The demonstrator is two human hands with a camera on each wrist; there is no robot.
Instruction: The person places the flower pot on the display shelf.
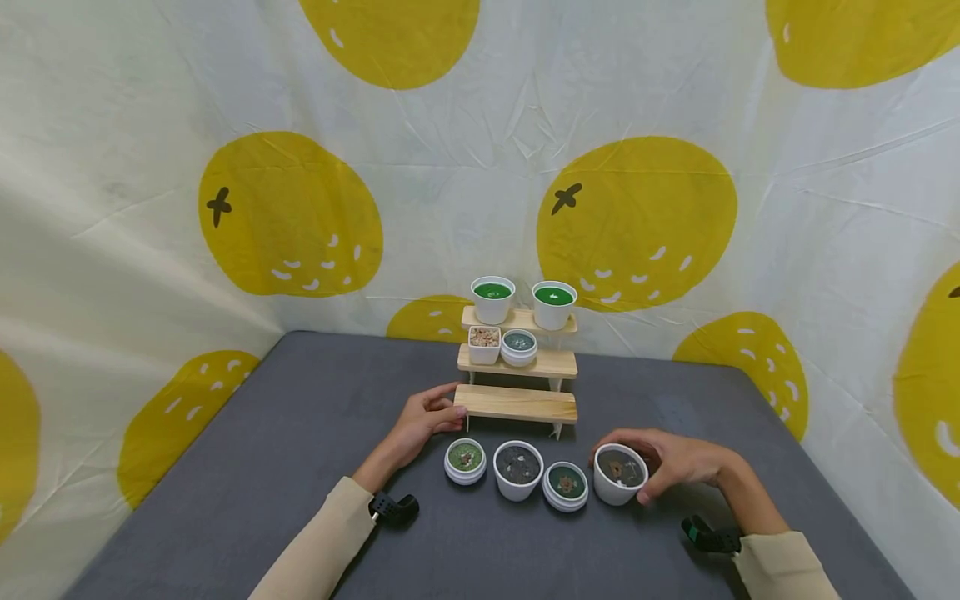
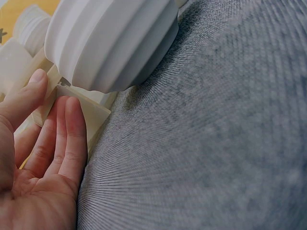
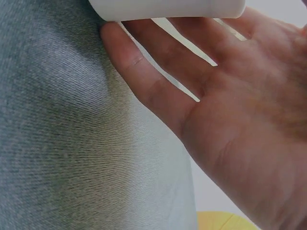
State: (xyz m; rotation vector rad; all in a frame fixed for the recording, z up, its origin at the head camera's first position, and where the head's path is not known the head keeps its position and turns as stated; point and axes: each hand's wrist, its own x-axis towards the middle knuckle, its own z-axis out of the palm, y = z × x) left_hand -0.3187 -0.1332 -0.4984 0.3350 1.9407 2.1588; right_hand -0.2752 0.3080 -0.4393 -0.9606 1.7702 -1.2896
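A three-step wooden display stand (image 1: 515,403) stands mid-table. At the left end of its bottom step, my left hand (image 1: 422,423) pinches the board, thumb on top and fingers along the white leg. My right hand (image 1: 678,462) grips a white pot (image 1: 617,493) with dark filling, thumb on the near side and fingers round the back. In the right wrist view, fingers (image 3: 158,91) reach along the pot's underside edge. Left of it stand a squat ribbed pot (image 1: 566,497), another tall white pot (image 1: 517,490) and a ribbed pot with green filling (image 1: 465,476).
Two green-filled white cups (image 1: 492,310) stand on the top step. A square cup of tan bits (image 1: 483,353) and a ribbed pot (image 1: 519,357) share the middle step. A dark grey cloth (image 1: 337,400) covers the table, and a fruit-print curtain (image 1: 450,225) hangs behind.
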